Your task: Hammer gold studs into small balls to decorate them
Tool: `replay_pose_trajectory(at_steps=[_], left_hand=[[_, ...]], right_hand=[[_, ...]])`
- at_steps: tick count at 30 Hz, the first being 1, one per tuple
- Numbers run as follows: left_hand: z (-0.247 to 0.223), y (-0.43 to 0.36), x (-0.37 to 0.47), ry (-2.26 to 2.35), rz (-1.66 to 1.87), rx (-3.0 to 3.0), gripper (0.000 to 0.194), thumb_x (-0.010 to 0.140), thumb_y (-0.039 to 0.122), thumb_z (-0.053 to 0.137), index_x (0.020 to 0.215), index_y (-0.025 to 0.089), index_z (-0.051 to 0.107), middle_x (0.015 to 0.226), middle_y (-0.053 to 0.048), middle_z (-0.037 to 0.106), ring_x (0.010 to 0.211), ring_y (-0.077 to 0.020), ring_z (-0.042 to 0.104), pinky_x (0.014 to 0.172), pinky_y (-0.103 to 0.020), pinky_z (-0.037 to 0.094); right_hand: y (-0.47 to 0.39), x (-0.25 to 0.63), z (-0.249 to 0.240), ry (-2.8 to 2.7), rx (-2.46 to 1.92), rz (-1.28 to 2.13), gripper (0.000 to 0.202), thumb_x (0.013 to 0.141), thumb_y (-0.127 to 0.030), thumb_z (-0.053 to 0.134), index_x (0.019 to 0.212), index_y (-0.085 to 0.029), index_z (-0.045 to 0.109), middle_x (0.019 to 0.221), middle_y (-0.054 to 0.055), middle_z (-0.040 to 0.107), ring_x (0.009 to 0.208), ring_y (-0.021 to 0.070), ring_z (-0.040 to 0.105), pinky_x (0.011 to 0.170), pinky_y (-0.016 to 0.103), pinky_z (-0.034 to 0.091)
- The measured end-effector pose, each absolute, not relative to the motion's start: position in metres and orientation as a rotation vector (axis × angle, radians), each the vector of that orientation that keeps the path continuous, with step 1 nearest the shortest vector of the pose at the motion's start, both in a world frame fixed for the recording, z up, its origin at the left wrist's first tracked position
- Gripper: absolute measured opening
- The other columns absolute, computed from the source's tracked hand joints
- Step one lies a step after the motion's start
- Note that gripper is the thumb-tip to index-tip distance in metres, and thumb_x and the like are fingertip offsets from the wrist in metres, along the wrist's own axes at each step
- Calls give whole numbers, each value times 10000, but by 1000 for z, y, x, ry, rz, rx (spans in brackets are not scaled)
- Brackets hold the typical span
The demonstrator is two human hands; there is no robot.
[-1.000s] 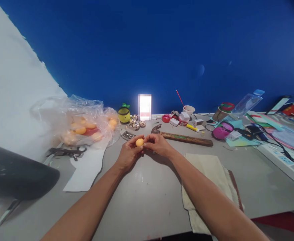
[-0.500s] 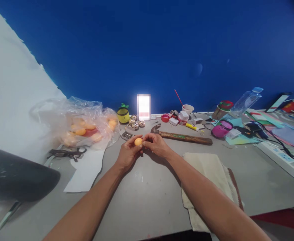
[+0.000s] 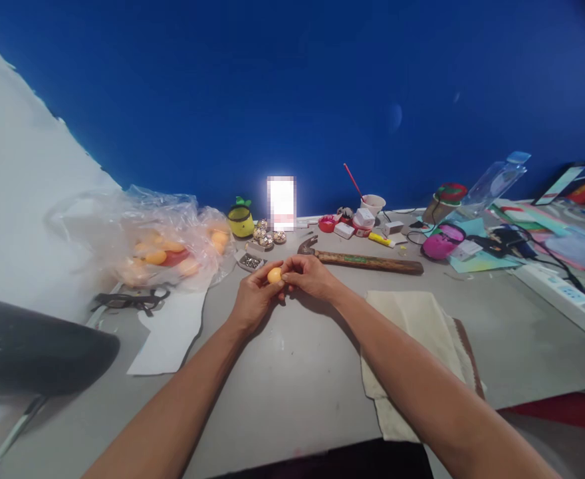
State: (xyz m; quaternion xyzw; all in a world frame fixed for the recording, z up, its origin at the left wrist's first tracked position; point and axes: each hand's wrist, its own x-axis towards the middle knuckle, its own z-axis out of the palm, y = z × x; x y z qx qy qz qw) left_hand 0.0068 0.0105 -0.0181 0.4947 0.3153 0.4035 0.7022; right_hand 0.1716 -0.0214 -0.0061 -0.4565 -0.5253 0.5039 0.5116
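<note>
A small orange ball (image 3: pixel 274 275), like a table tennis ball, is held between the thumb and fingers of my left hand (image 3: pixel 256 297). My right hand (image 3: pixel 313 277) is closed in a pinch against the ball's right side; whatever its fingertips hold is too small or hidden to make out. Just beyond my left hand lies a small open box (image 3: pixel 250 260) of tiny shiny metal pieces, perhaps tacks. Several balls covered in shiny metal studs (image 3: pixel 263 235) sit behind that box. A claw hammer (image 3: pixel 372 261) with a worn wooden handle lies beyond my right hand.
At left are a clear plastic bag (image 3: pixel 173 223) of orange balls, glasses (image 3: pixel 130 301), white paper (image 3: pixel 173 339) and a dark cylinder (image 3: pixel 43 346). A folded cloth (image 3: pixel 402 332) lies under my right forearm. Farther right stand a plastic bottle (image 3: pixel 496 179) and a power strip (image 3: pixel 562 286).
The view has tilted slightly, so most things sit a little higher in the picture. Both hands keep nearly the same hold around the orange ball.
</note>
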Motion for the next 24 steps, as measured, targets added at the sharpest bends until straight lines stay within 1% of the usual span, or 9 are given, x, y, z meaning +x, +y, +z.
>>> replay_pose_trajectory(at_steps=[2,6,10,15,18,20,21,22,24], left_hand=[[-18,11,7,677,893,1105,613,659,188,924,1241,115,746,800,-49,742,573,-129,642,561,-269,559],[-16,12,6,635,827,1071,618,668,189,937,1251,128,743,863,-59,746,605,-134,662,591,-284,578],[-12,13,4,591,761,1045,656,656,195,950,1268,142,721,909,-60,739,637,-136,661,595,-285,580],[-8,11,4,617,792,1030,521,730,348,915,1156,126,714,751,-19,672,577,-113,587,498,-227,489],[-6,9,5,658,793,1035,477,749,376,881,1105,120,694,725,-10,651,542,-95,534,462,-205,427],[-5,9,5,686,789,1026,472,749,358,857,1119,129,673,800,-34,688,526,-78,508,449,-195,387],[-5,9,5,696,791,1022,470,750,351,842,1127,137,661,837,-47,705,514,-69,494,443,-189,365],[-4,9,5,704,793,1022,465,749,347,829,1128,145,649,866,-60,719,503,-63,480,437,-184,345],[-4,9,5,715,793,1032,446,740,352,815,1094,153,630,873,-68,728,488,-58,458,431,-179,318]], right_hand=[[-21,172,-8,-1279,-1093,1172,84,742,-208,693,762,-197,612,597,-8,674,551,132,639,542,230,476],[-19,175,-10,-1272,-1161,1130,204,746,-206,755,853,-212,581,564,-38,648,509,129,613,492,208,436],[-20,175,-9,-1289,-1195,1139,209,780,-243,772,838,-211,573,575,-21,657,507,125,611,481,203,432],[-20,172,-9,-1286,-1148,1242,273,817,-383,778,820,-209,568,619,-8,673,511,124,609,489,224,468],[-16,181,-7,-1320,-1260,1094,196,877,-363,700,815,-208,597,644,-8,666,542,135,617,538,253,488],[-14,193,-4,-1335,-1485,752,86,905,-277,647,851,-209,642,744,21,709,663,167,665,648,294,519],[-14,200,-2,-1349,-1615,551,48,906,-233,632,904,-210,674,846,46,740,774,192,692,730,320,531],[-15,207,-1,-1374,-1744,363,109,902,-203,631,984,-209,702,978,76,757,911,223,700,821,348,531],[-17,219,0,-1480,-1977,102,273,888,-206,667,1157,-194,713,1225,138,718,1159,290,640,974,401,491]])
